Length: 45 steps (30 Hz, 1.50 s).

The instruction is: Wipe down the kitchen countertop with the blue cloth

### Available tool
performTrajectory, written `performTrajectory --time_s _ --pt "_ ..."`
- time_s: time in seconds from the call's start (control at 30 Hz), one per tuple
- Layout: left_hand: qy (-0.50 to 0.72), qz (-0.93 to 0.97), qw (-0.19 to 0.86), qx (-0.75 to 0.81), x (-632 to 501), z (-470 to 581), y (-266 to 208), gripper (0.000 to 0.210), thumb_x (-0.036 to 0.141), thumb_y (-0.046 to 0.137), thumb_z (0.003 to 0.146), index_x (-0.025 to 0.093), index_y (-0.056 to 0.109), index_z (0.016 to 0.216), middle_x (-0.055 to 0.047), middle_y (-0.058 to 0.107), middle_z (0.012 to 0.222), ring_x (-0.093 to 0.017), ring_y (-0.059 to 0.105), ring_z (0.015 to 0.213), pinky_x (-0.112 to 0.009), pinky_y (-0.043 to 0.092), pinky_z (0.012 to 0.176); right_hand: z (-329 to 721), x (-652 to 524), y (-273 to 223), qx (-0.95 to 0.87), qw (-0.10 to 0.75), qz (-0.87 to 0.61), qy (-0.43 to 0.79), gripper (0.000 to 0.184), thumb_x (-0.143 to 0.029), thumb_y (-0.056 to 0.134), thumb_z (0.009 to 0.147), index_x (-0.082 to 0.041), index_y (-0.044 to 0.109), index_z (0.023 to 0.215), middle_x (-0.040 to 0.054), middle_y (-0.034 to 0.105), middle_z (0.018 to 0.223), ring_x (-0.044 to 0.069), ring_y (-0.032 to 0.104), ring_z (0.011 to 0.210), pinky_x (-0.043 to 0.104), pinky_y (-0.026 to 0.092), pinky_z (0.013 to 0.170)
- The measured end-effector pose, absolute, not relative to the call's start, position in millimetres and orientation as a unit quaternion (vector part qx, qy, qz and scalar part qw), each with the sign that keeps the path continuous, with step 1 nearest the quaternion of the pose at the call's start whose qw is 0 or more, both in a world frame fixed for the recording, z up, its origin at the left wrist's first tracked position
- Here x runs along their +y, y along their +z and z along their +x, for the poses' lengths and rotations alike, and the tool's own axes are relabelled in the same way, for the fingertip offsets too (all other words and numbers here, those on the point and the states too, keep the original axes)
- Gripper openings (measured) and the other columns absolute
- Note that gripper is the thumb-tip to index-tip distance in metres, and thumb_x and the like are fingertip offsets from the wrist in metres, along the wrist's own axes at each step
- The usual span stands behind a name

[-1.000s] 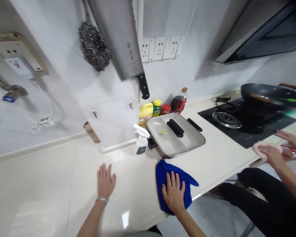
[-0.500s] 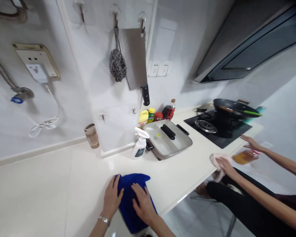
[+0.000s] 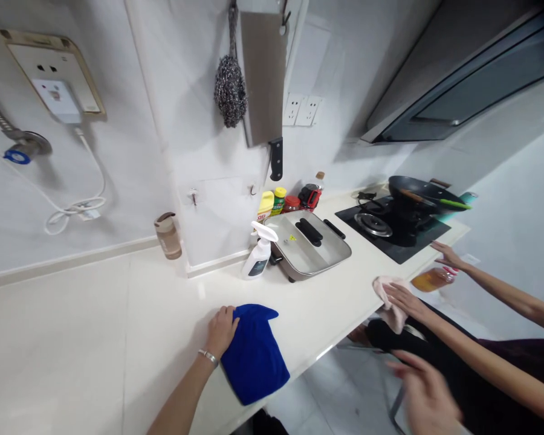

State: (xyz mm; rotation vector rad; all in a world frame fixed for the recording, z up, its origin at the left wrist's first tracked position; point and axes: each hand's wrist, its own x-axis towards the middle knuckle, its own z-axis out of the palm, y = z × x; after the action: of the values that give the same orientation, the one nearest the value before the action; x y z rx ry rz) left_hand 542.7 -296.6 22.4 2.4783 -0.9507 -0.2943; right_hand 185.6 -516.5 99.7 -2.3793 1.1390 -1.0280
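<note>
Lightly bent and close together, the fingers of the left hand (image 3: pixel 222 332) rest their tips on the upper left edge of a blue cloth (image 3: pixel 256 356); whether they pinch the fabric or only press it, I cannot tell. A silvery metal bracelet (image 3: pixel 208 357) circles that wrist. The cloth, soft and matte, lies spread on the glossy cream countertop (image 3: pixel 72 338), its lower corner at the front edge and one pointed corner reaching right. The right hand (image 3: pixel 430 396) is blurred, away from the cloth, beyond the counter's edge; some fingers reach out, but how far it is open I cannot tell, and nothing shows in it.

Behind the cloth stands a smooth white plastic spray bottle (image 3: pixel 256 260), just beside a rectangular, round-cornered electric pan (image 3: pixel 330 263) whose metal-rimmed lid bears a black handle (image 3: pixel 310 232). To the right, a co-worker's hand (image 3: pixel 405 300) lies on a fluffy pale pink cloth (image 3: pixel 392 315).
</note>
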Motion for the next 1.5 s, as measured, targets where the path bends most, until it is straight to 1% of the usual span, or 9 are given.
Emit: performTrajectory --time_s 0.1,0.2,0.47,0.67,0.73,0.83,0.93,1.2,1.5 --pt "-0.097 0.918 0.236 -0.304 -285 555 25 0.031 0.035 0.037 0.1 0.021 0.059 0.116 -0.008 0.062 0.11 -0.019 0.064 0.086 -0.032 0.051 0.078 260 -467 61 0.231 0.22 -0.895 -0.312 0.034 -0.035 0.041 0.097 -0.025 0.061 0.122 0.0114 0.069 0.116 0.025 0.067 0.106 0.042 0.06 0.087" --pt "-0.071 0.938 0.237 -0.245 -245 572 30 0.034 0.038 0.032 0.101 0.022 0.057 0.118 -0.008 0.062 0.114 -0.019 0.064 0.092 -0.033 0.052 0.081 331 -406 21 0.089 0.256 -0.942 -0.199 0.047 -0.02 0.034 0.095 -0.021 0.053 0.138 0.0106 0.054 0.144 0.021 0.05 0.133 0.04 0.05 0.107" --pt "0.101 0.961 0.216 -0.138 -117 565 38 0.05 0.044 0.037 0.097 0.01 0.054 0.129 -0.019 0.059 0.123 -0.031 0.057 0.116 -0.049 0.05 0.1 385 -346 -17 -0.054 0.222 -0.972 -0.06 0.076 -0.008 0.045 0.075 -0.014 0.039 0.15 0.0099 0.026 0.161 0.027 0.019 0.15 0.051 0.028 0.122" --pt "0.047 0.904 0.301 -0.299 -180 527 18 0.046 0.034 0.034 0.1 0.017 0.047 0.141 -0.013 0.055 0.14 -0.023 0.051 0.131 -0.042 0.046 0.11 379 -367 -23 -0.035 0.319 -0.932 -0.171 0.051 -0.01 0.032 0.089 -0.021 0.06 0.13 0.0085 0.055 0.144 0.021 0.039 0.142 0.046 0.044 0.113" --pt "0.033 0.892 0.271 -0.362 -208 514 5 0.051 0.036 0.04 0.099 0.021 0.041 0.148 -0.012 0.046 0.151 -0.027 0.04 0.142 -0.052 0.036 0.118 370 -383 -24 0.003 0.327 -0.921 -0.21 0.045 -0.015 0.033 0.094 -0.024 0.062 0.127 0.0082 0.059 0.138 0.021 0.047 0.137 0.044 0.048 0.109" --pt "0.057 0.901 0.21 -0.376 -235 500 -10 0.061 0.038 0.046 0.096 0.023 0.033 0.153 -0.015 0.028 0.161 -0.037 0.025 0.148 -0.065 0.027 0.118 349 -419 -28 0.065 0.291 -0.922 -0.247 0.04 -0.02 0.037 0.097 -0.027 0.06 0.128 0.008 0.061 0.136 0.023 0.052 0.131 0.047 0.05 0.106" --pt "0.093 0.917 0.162 -0.353 -244 498 -16 0.065 0.036 0.046 0.095 0.023 0.025 0.156 -0.015 0.019 0.164 -0.039 0.018 0.15 -0.066 0.024 0.118 323 -458 -36 0.114 0.239 -0.928 -0.261 0.04 -0.021 0.038 0.097 -0.027 0.057 0.131 0.0087 0.059 0.136 0.026 0.052 0.13 0.053 0.048 0.106" --pt "0.116 0.914 0.119 -0.371 -257 526 -11 0.07 0.042 0.047 0.094 0.028 0.02 0.157 -0.011 0.018 0.165 -0.039 0.018 0.15 -0.066 0.02 0.119 307 -502 -62 0.148 0.202 -0.918 -0.308 0.028 -0.02 0.042 0.096 -0.025 0.061 0.116 0.0094 0.066 0.119 0.025 0.062 0.111 0.049 0.052 0.093" --pt "0.026 0.865 0.097 -0.491 -274 608 5 0.071 0.051 0.048 0.094 0.033 0.018 0.156 -0.007 0.017 0.165 -0.035 0.016 0.151 -0.062 0.021 0.12 317 -498 -65 0.173 0.169 -0.907 -0.344 0.023 -0.02 0.045 0.093 -0.025 0.061 0.108 0.0073 0.069 0.11 0.024 0.064 0.104 0.044 0.05 0.087"
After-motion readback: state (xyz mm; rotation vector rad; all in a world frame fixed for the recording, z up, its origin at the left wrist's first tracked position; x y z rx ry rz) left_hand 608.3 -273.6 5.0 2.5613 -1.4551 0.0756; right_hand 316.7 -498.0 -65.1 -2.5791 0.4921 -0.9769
